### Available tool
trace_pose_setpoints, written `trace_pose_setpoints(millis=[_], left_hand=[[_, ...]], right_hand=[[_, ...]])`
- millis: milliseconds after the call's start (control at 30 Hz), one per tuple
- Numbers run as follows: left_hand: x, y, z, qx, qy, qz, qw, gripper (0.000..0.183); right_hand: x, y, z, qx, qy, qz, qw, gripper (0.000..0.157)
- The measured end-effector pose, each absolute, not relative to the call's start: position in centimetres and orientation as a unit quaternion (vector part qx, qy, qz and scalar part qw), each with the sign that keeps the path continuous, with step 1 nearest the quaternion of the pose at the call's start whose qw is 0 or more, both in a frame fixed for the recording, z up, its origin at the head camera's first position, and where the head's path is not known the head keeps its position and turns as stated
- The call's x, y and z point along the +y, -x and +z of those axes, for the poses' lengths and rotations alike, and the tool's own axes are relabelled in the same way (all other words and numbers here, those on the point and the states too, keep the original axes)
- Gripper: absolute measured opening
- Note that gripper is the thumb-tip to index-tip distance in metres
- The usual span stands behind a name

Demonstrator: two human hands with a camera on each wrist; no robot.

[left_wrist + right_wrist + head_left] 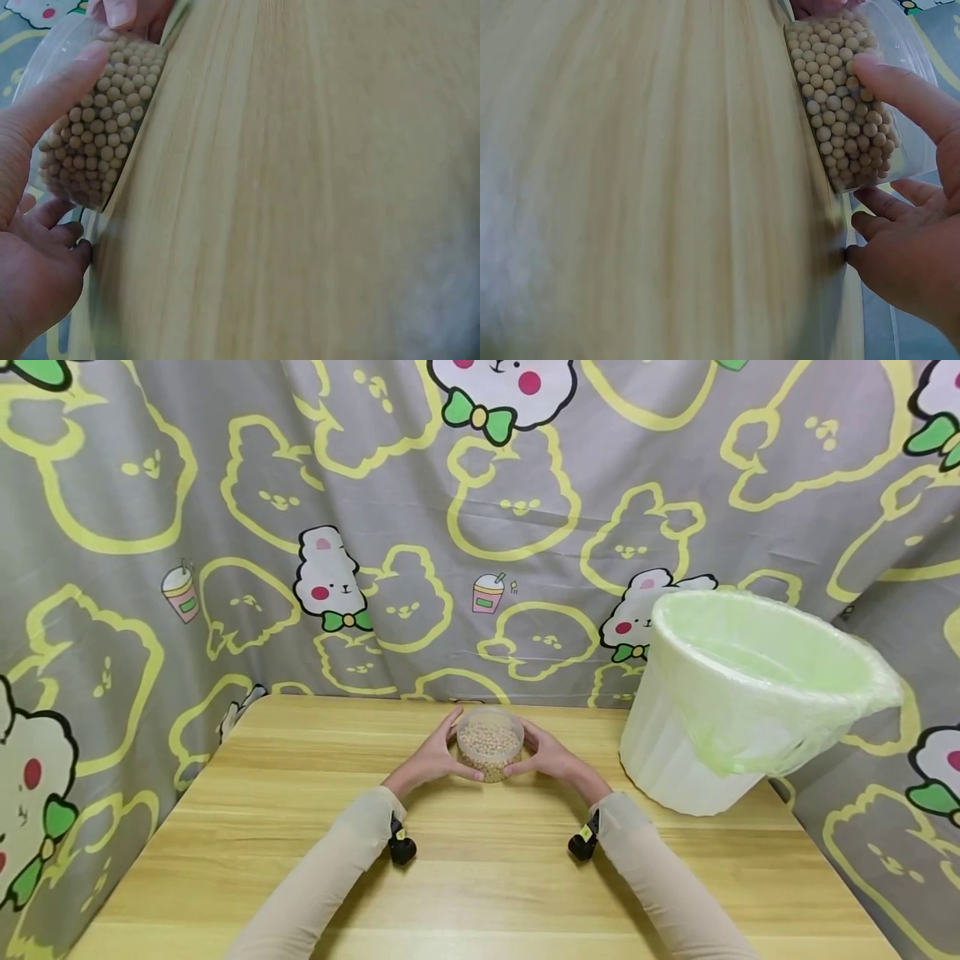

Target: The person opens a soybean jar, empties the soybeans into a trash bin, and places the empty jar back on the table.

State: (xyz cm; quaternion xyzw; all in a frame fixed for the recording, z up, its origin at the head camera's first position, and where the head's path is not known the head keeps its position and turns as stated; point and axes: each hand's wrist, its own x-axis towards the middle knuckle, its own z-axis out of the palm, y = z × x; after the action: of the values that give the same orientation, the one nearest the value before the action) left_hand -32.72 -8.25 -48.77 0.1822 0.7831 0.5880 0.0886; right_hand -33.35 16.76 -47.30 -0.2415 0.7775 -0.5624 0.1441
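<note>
A clear round plastic tub (491, 766), filled well up with small round tan balls (105, 124) that look like soybeans, sits upright near the far edge of the table. From its left side my left hand (437, 757) holds it, thumb across the front wall and fingers round towards the back. My right hand (553, 755) grips the opposite side in the same way. In the right wrist view the right thumb (900, 86) presses the wall above the middle of the balls, and the tub's base is at the tabletop. No lid shows on the tub.
A large white bin (675, 752) with a pale green liner bag stands on the right of the wooden table (480, 893). A grey patterned curtain (405, 510) hangs behind the table and along its sides. Small black cameras (402, 847) are strapped to both wrists.
</note>
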Motion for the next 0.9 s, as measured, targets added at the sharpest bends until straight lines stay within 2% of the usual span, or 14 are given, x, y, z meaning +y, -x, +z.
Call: trace_pose_setpoints(millis=[433,733,900], left_hand=[[-7.9,33.1,-49.3,0.779,-0.213,0.587,0.055,0.110],[-7.8,32.5,-48.5,0.769,-0.214,0.601,0.046,0.109],[-7.6,31.0,-45.8,0.763,-0.224,0.604,0.051,0.108]], right_hand=[[16.3,32.4,-45.6,0.769,0.230,-0.571,0.173,0.102],[16.6,32.1,-45.5,0.760,0.239,-0.586,0.146,0.101],[17.1,32.4,-45.9,0.760,0.246,-0.591,0.114,0.099]])
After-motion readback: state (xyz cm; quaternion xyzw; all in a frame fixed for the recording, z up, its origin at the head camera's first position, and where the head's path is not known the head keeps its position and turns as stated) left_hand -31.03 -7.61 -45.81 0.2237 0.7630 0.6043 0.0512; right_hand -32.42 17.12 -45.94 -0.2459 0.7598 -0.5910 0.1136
